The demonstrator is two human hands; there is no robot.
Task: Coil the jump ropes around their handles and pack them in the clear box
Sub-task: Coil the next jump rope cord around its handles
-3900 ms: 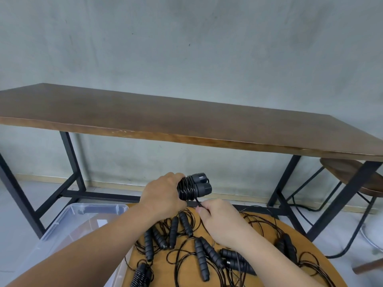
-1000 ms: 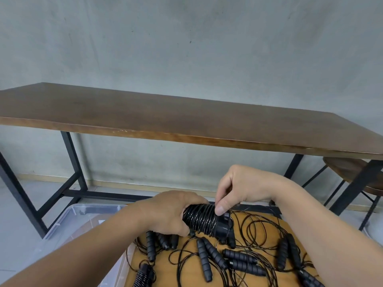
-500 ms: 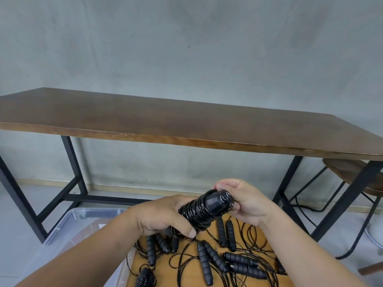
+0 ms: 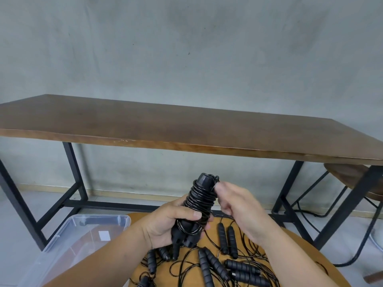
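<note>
My left hand point(image 4: 165, 222) grips a black jump rope bundle point(image 4: 199, 200), its cord wound tightly round the paired handles, held nearly upright above the round table point(image 4: 306, 245). My right hand point(image 4: 238, 208) is just right of the bundle, its fingertips pinching the cord end near the bundle's top. Several loose black jump ropes point(image 4: 217, 266) with ribbed handles and tangled cords lie on the round table below. The clear box point(image 4: 68, 243) stands on the floor at the lower left, open.
A long dark wooden table point(image 4: 186, 129) on black metal legs stands behind, against a grey wall. A wooden stool point(image 4: 352, 177) with black legs and a cable on the floor is at the right.
The bundle has been tipped from lying sideways to nearly upright. My right hand has shifted from cupping its end to pinching the cord at its top.
</note>
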